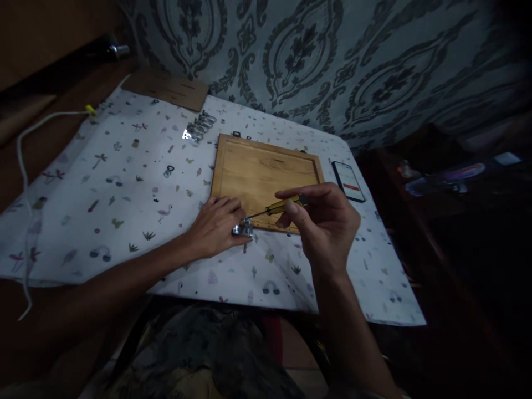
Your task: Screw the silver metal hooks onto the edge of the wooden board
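Observation:
A framed wooden panel (266, 172), like a small cabinet door, lies flat on the table. At its near left corner my left hand (218, 227) is closed around a shiny metal hinge (243, 228), pressing it to the panel's edge. My right hand (322, 221) pinches the yellow-and-black handle of a screwdriver (282, 207) between thumb and fingers. The screwdriver's thin shaft points left and down, its tip at the hinge. Whether the tip sits in a screw is too small to make out.
Several metal hinges (200, 127) lie in a group beyond the panel's left side. A cardboard piece (168, 90) is at the table's back edge, near a patterned wall (291, 55). To the right rests a phone (348, 181). A white cable (25, 183) runs along the left.

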Available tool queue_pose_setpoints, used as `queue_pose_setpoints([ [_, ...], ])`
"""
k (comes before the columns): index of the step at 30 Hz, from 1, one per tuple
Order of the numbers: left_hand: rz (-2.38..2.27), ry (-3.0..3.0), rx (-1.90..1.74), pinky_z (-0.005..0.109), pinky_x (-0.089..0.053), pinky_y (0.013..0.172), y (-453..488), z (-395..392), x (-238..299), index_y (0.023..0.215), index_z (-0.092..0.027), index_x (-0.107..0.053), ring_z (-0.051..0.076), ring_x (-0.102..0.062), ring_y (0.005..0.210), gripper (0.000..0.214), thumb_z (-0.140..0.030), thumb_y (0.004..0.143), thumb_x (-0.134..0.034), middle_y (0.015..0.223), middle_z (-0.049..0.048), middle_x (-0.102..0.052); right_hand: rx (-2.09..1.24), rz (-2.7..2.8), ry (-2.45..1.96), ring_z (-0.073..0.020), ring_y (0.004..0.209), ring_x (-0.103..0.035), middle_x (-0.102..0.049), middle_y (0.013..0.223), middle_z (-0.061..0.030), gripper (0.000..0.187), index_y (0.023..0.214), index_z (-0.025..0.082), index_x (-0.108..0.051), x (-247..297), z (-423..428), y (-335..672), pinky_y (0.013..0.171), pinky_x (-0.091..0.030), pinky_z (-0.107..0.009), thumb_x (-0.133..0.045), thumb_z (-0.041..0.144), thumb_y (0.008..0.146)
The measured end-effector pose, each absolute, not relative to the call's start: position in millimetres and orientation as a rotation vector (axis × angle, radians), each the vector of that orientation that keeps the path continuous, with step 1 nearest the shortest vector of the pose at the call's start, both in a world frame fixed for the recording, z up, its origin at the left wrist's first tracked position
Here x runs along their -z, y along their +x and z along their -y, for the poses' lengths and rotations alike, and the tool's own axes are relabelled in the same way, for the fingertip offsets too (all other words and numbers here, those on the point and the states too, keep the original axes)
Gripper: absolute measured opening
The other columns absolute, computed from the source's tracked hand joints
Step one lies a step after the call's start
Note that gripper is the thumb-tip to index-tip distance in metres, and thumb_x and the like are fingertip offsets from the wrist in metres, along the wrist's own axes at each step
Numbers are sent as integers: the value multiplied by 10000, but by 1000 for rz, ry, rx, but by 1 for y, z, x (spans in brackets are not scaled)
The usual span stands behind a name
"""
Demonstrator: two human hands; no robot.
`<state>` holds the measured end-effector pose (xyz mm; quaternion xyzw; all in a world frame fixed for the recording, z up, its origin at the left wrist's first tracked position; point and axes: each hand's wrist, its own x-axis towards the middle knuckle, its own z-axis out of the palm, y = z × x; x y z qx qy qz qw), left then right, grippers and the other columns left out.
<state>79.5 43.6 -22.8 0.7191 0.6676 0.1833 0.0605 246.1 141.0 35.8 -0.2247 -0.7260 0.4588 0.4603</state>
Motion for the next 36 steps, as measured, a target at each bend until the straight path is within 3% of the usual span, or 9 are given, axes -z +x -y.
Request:
queue_pose_setpoints([
  [9, -1996, 2201, -627, 418, -403, 923, 77, -43, 29, 1064, -162, -691, 282, -614, 1032, 393, -516, 903, -754, 1064, 79, -686, -946, 1726, -593, -151, 469, -652, -787, 876, -3, 143, 902, 306, -711, -37, -130, 254, 390, -550, -303, -822, 391, 874],
  [19, -2005, 2186, -599, 423, -408, 926, 79, -44, 27, 1056, -151, -697, 292, -620, 1053, 389, -492, 888, -780, 1065, 84, -685, -1028, 1753, -561, -78, 445, -636, -783, 873, -1, 215, 926, 212, -678, -30, -134, 252, 433, -565, -217, -826, 360, 876],
  [36, -1997, 2224, -631, 419, -417, 892, 78, -44, 29, 1041, -167, -696, 282, -622, 1019, 386, -515, 890, -771, 1049, 76, -702, -1023, 1774, -529, -79, 447, -639, -780, 875, -5, 170, 934, 209, -680, -29, -130, 249, 450, -571, -216, -822, 274, 867],
])
